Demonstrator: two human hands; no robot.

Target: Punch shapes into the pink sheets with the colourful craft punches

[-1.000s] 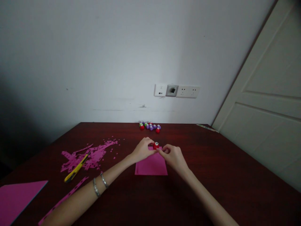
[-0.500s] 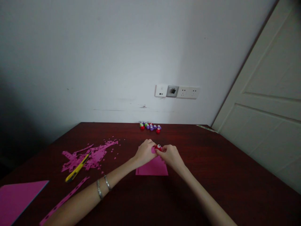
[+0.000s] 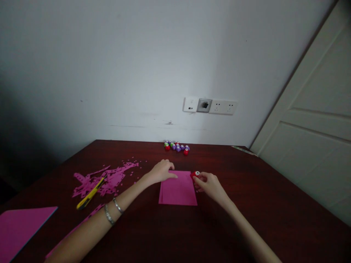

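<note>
A pink sheet of paper (image 3: 178,190) lies on the dark table in front of me. My right hand (image 3: 210,185) grips a small red craft punch (image 3: 195,174) with a white round top, by the sheet's far right corner. Whether the punch touches the paper I cannot tell. At the far left corner of the sheet is my left hand (image 3: 162,171), thumb and fingers apart, holding nothing. Behind both hands, against the wall, stand several similar punches (image 3: 178,148) in red, purple and green.
Left of my forearm lie punched pink scraps (image 3: 112,180) and tiny cut-outs, with a yellow utility knife (image 3: 89,197) across them. A larger pink sheet (image 3: 23,226) is at the left edge. A thin strip (image 3: 244,150) rests at the back right.
My hands have moved apart: the left let go of the red punch and went left, the right carried it to the right. More of the pink sheet shows.
</note>
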